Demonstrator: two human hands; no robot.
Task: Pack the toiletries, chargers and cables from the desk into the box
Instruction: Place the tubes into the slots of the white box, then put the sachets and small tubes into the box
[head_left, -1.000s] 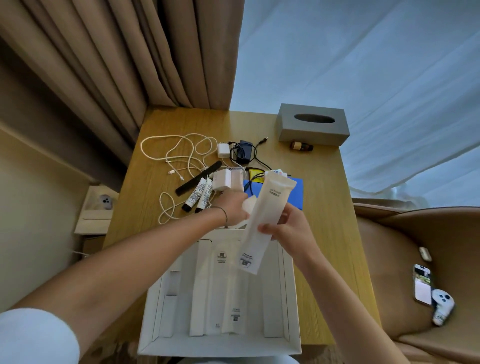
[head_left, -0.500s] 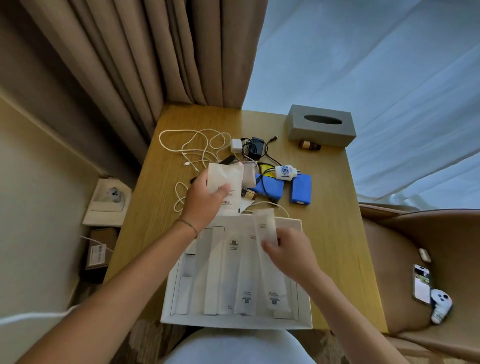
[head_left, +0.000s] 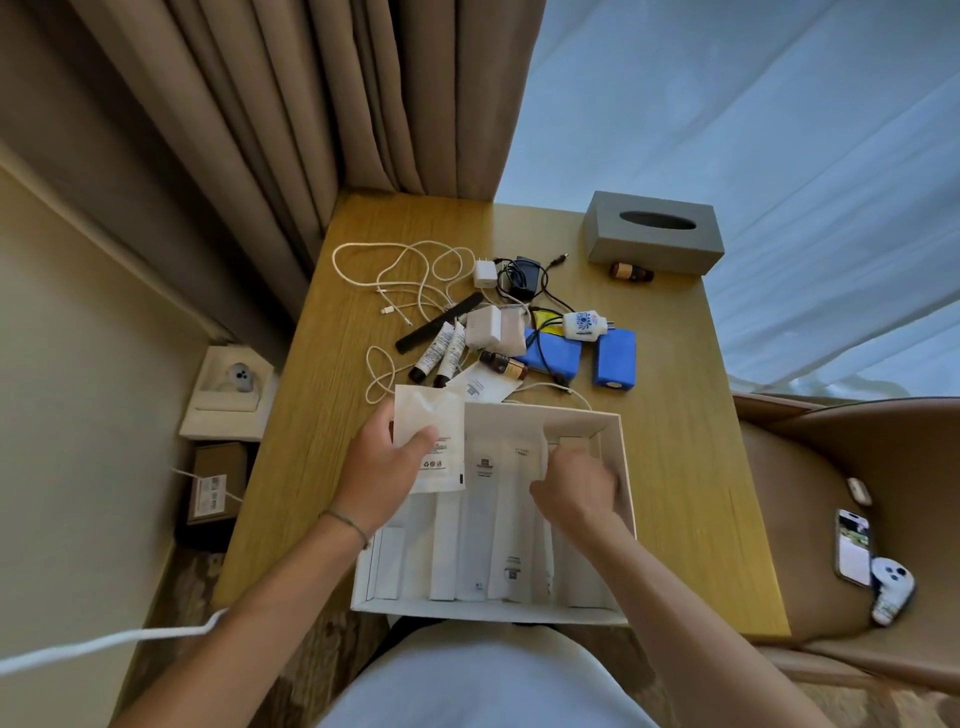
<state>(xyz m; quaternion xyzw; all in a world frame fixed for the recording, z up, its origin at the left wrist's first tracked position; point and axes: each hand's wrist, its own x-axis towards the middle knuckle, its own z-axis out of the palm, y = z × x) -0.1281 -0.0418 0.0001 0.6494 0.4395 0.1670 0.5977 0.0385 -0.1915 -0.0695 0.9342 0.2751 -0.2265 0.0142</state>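
The left hand (head_left: 382, 470) pinches a white sachet (head_left: 430, 439) over the white box's (head_left: 626, 467) far-left corner, while the right hand (head_left: 576, 491), fingers curled, presses long white packets (head_left: 511, 525) lying inside it on the desk (head_left: 675, 467).

A flat white sachet (head_left: 435, 441) is held tilted over the left edge of the open white box (head_left: 621, 467), where long white packets (head_left: 511, 525) are laid side by side. Behind it, white cables (head_left: 410, 275), two small tubes (head_left: 441, 353), chargers (head_left: 485, 273) and what may be two blue battery packs (head_left: 614, 358) are left scattered on the desk (head_left: 675, 467).
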